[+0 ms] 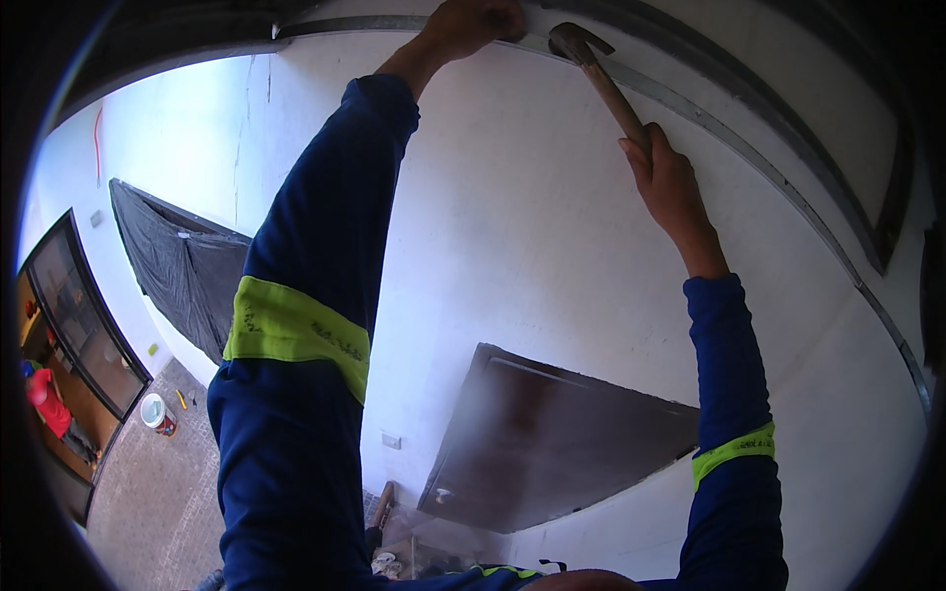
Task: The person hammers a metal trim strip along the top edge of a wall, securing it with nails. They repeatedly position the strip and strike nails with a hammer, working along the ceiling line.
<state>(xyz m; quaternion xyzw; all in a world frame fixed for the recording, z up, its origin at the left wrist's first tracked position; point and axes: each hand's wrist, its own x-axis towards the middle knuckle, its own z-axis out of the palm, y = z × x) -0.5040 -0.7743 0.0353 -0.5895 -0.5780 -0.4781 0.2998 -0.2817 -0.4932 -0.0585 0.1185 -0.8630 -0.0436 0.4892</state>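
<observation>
**Hammer up at the metal strip**

The right hand (668, 182) is shut around the wooden handle of a hammer (596, 71). The hammer's dark metal head is high up, touching or almost touching a long grey metal strip (749, 148) that runs along the top of the white wall (532, 227).

The left hand (473, 22) is up at the same strip, just to the left of the hammer head. Its fingers are curled and press on the strip. I cannot tell if they pinch something small.

Both arms wear dark blue sleeves with bright yellow bands. The left arm (315, 295) is big in the middle and hides part of the wall behind it.

Far below, on the right, there is a dark brown door (562, 433). On the left, a black sheet (182, 266) hangs on the wall. Further left is a glass door with a dark frame (84, 325), and a person in red (47, 404) is beside it. A white bucket (154, 412) stands on the grey paved floor (148, 492). Some small things lie on the floor near the brown door, too blurry to name.
</observation>
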